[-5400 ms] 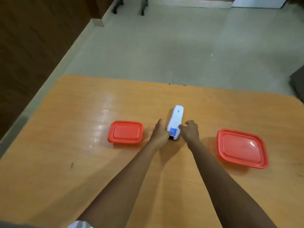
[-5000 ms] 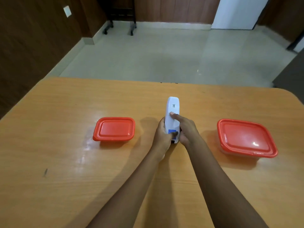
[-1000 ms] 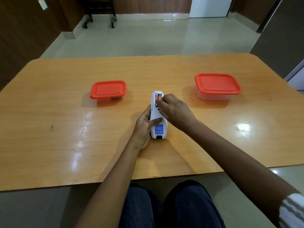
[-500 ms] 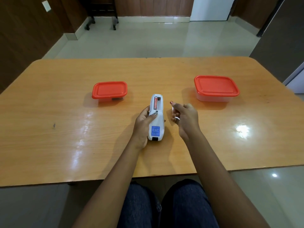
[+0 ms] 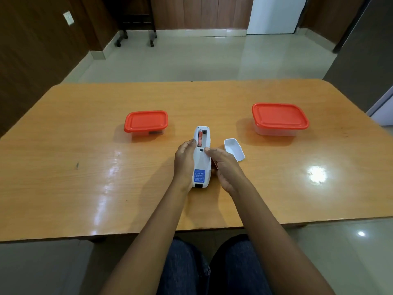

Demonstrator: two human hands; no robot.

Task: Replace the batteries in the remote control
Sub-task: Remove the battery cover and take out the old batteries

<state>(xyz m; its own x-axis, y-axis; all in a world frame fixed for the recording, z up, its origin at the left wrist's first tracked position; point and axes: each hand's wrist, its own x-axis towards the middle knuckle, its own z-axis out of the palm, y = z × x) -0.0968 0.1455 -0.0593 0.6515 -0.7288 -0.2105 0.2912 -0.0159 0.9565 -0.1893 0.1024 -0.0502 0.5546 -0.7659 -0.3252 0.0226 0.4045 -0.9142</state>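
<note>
Surroundings: bench, two lidded containers, room fittings.
Two clear containers with orange-red lids are seen on the wooden bench (image 5: 63, 145), well apart: a smaller container (image 5: 146, 122) at left, a larger container (image 5: 279, 119) at right. A pale tiled floor (image 5: 191, 58) is seen beyond, with dark wood panelling (image 5: 32, 50), a wheeled stand (image 5: 136, 28) and a white door (image 5: 274, 14).

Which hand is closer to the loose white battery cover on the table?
Right. The right hand sits just beside the battery cover, on its near-left; the left hand is across the remote, farther away.
</note>
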